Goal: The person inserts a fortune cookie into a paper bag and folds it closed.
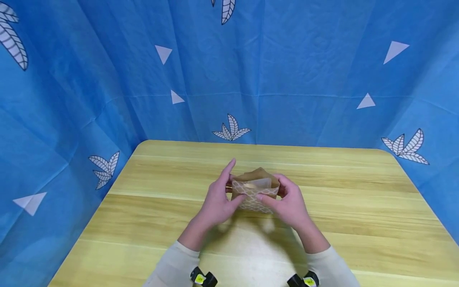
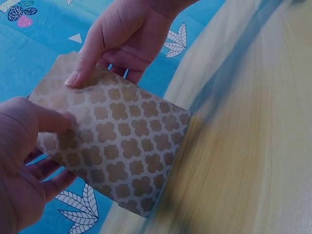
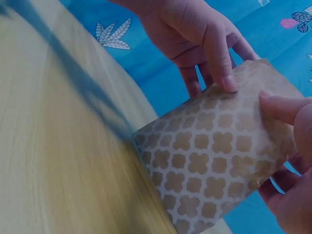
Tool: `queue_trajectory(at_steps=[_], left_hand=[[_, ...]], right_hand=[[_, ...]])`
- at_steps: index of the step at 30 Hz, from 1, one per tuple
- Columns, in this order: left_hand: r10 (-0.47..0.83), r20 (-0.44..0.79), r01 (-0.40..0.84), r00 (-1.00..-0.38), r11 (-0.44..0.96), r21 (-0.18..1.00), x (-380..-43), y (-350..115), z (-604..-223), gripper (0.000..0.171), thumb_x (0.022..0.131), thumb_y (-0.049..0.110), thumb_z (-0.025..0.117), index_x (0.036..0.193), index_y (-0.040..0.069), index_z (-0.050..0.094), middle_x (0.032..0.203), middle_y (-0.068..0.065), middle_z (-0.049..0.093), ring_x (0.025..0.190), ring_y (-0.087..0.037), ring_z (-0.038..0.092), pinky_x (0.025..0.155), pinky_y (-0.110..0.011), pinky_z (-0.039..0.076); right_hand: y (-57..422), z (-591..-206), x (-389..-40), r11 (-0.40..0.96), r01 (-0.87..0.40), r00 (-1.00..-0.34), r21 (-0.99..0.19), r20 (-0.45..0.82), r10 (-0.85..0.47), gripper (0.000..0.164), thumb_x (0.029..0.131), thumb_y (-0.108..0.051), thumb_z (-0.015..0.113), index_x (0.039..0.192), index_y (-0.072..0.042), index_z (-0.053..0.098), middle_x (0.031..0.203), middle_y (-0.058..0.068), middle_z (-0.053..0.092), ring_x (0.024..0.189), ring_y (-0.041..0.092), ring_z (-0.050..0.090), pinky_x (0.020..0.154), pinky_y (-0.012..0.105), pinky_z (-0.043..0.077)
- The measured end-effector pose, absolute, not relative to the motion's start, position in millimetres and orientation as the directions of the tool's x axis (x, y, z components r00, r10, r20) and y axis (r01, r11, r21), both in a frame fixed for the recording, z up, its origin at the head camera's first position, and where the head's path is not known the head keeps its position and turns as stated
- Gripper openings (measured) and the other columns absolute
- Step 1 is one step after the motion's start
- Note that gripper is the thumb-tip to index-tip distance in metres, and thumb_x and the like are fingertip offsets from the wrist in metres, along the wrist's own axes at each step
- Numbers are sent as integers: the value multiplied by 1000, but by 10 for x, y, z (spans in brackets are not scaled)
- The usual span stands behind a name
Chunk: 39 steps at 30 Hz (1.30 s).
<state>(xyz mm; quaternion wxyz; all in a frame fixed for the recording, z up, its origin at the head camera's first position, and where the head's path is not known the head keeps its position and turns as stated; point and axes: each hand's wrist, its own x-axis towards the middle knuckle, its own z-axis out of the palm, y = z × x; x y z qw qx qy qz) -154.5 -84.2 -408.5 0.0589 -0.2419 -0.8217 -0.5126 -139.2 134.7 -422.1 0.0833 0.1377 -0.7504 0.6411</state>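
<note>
A brown paper bag (image 1: pixel 255 202) with a white lattice pattern stands upright between my two hands, its mouth spread at the top. Inside the mouth shows a pale, translucent flat piece (image 1: pixel 261 183). My left hand (image 1: pixel 219 199) grips the bag's left side, thumb on the patterned front and fingers behind. On the other side my right hand (image 1: pixel 291 201) holds it the same way. The left wrist view shows the patterned face (image 2: pixel 131 141) with both thumbs pressed near the top edge. In the right wrist view the bag's lower edge (image 3: pixel 156 183) is close over the table.
The wooden table (image 1: pixel 143 223) has a light grain and rounded far corners. Behind it hangs a blue cloth (image 1: pixel 305 71) printed with white leaves and triangles. A small black device with a yellow label (image 1: pixel 200 279) sits at the left wrist, and a similar device (image 1: pixel 309 281) at the right.
</note>
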Motion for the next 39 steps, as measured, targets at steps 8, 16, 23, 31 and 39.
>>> queue_trajectory(at_steps=[8,16,23,31,39], left_hand=[[336,338,431,-879,258,865,-1506,-813,-4076,98,87,10,79,160,33,18,126,0,64,107,-14,62,95,-36,49],[272,389,451,-880,224,864,-1480,-764,-4106,88,89,15,78,158,29,25,122,0,67,102,-16,63,82,-42,52],[247,413,466,-877,222,857,-1492,-740,-4129,84,88,11,78,157,24,30,111,2,69,100,-16,62,80,-40,49],[251,403,456,-880,216,863,-1456,-716,-4021,84,86,0,77,156,12,31,105,-2,70,100,-18,63,92,-38,48],[268,404,462,-875,211,861,-1519,-727,-4144,87,87,8,78,157,25,28,110,7,70,96,-12,64,76,-37,51]], right_hand=[[1335,-4226,-1383,83,-319,-946,-944,312,-94,35,81,0,81,114,-1,68,102,13,68,83,24,68,65,34,58],[1324,-4212,-1372,107,-298,-954,-949,291,-76,36,80,-1,83,113,-5,68,102,10,68,75,20,65,56,29,53],[1305,-4207,-1386,76,-367,-929,-927,361,-73,57,80,4,81,130,-6,56,101,12,71,73,20,65,56,27,51],[1275,-4202,-1397,61,-363,-932,-930,363,-14,57,82,3,80,132,-10,57,102,11,73,56,13,53,46,24,40],[1252,-4236,-1435,9,-361,-933,-933,361,5,58,81,13,75,132,-4,56,95,15,73,59,12,60,44,21,40]])
